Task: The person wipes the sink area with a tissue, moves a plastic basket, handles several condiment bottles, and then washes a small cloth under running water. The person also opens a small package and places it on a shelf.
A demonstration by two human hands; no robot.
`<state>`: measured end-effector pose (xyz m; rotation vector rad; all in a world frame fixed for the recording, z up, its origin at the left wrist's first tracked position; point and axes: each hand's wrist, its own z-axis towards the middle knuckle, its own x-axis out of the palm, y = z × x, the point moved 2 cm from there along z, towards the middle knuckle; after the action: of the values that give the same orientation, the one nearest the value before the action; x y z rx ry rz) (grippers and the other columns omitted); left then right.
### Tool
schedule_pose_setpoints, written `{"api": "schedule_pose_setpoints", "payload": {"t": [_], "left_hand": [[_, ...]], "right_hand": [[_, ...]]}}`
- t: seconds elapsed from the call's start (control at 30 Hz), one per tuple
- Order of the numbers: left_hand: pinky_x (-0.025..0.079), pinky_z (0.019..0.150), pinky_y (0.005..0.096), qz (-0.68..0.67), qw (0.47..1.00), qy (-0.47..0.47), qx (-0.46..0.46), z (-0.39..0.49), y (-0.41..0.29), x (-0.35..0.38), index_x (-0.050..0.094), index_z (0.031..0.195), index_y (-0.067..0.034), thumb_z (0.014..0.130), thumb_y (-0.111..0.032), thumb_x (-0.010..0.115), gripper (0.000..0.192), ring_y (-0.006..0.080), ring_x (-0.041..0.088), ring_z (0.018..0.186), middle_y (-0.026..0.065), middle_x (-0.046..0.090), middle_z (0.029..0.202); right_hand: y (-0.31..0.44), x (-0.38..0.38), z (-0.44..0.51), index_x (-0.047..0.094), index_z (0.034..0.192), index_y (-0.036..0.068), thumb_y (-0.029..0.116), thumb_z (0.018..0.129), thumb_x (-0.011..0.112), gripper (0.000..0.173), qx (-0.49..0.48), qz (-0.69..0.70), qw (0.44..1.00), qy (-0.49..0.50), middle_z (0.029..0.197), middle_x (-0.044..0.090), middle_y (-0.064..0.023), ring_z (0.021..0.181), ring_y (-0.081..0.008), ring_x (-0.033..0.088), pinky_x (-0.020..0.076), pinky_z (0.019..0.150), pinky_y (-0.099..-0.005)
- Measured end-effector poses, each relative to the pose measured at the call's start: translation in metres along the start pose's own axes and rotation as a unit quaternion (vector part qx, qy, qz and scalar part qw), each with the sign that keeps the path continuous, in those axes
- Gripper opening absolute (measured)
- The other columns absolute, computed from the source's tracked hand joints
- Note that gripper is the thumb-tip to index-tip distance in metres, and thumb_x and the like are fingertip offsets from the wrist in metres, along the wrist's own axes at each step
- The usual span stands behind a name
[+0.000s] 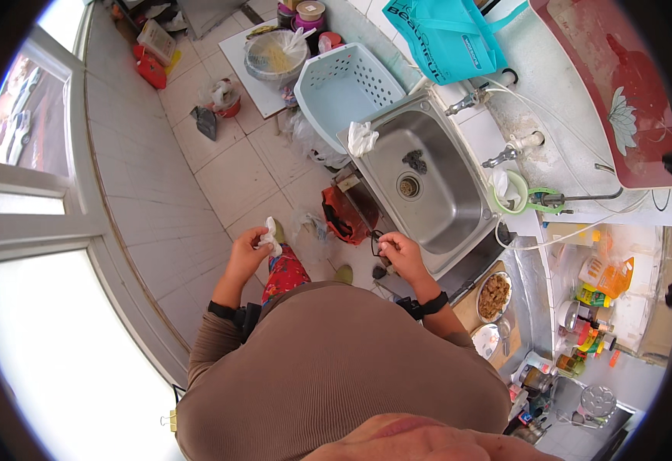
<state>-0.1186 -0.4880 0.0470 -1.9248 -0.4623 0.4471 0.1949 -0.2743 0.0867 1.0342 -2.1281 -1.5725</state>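
Pinched between the fingertips of my left hand [248, 253] is a crumpled white tissue [271, 237]. My right hand [402, 256] grips a thin black-framed item [376, 243], which looks like a pair of eyeglasses. The two hands are apart, held in front of my body. Just beyond my right hand is the stainless steel sink [440, 216], with a dark wad [414, 162] lying near its drain strainer [408, 186]. A white crumpled tissue or bag [362, 139] rests on the sink's corner.
A light blue perforated basket [336, 86] stands beside the sink. Under the sink's edge sits a red bag [339, 216]. Two faucets [500, 157] project from the wall, near a green cup [512, 196]. A plate of food [493, 297] lies right; a window [30, 322] is left.
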Motion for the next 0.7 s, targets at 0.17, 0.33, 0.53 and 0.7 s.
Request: {"api": "schedule_pose_setpoints", "payload": {"t": [0.17,0.33,0.53,0.7], "left_hand": [[0.051,0.072,0.0257,-0.018,0.996,-0.007,0.092,0.086,-0.045,-0.076,0.061,0.108,0.003,0.079,-0.001,0.068,0.03,0.0114,0.061,0.081,0.0062,0.065,0.091],[0.046,0.059,0.0228,0.063,0.987,-0.107,0.103,0.126,-0.073,-0.157,0.064,0.094,0.002,0.078,-0.009,0.071,0.021,0.0074,0.053,0.067,0.0017,0.061,0.076],[0.044,0.06,0.0222,0.0,0.987,-0.148,0.063,0.127,-0.043,-0.223,0.062,0.094,0.002,0.081,-0.01,0.069,0.02,0.0066,0.053,0.068,0.0012,0.06,0.077],[0.045,0.064,0.0223,-0.052,0.979,-0.194,0.024,0.125,-0.024,-0.25,0.062,0.095,0.001,0.081,-0.011,0.07,0.02,0.0071,0.054,0.072,0.0007,0.06,0.081]], "right_hand": [[0.051,0.077,0.056,0.062,0.101,0.0,0.01,0.088,0.06,0.016,-0.031,-0.044,0.999,0.01,0.091,0.063,-0.0064,0.075,-0.0129,0.061,0.0494,0.07,-0.0256],[0.083,0.127,0.101,0.06,0.105,-0.001,0.007,0.09,0.058,0.017,-0.057,-0.092,0.993,0.049,0.092,0.062,-0.0061,0.08,-0.0121,0.061,0.051,0.072,-0.0257],[0.078,0.145,0.122,0.063,0.1,0.001,0.009,0.087,0.061,0.016,0.009,-0.083,0.996,0.019,0.084,0.065,-0.0038,0.069,-0.0086,0.058,0.0479,0.064,-0.0246],[0.085,0.166,0.151,0.063,0.1,0.0,0.009,0.086,0.062,0.016,0.017,-0.085,0.996,0.026,0.078,0.063,-0.0013,0.067,-0.0068,0.055,0.0463,0.063,-0.0232]]}}
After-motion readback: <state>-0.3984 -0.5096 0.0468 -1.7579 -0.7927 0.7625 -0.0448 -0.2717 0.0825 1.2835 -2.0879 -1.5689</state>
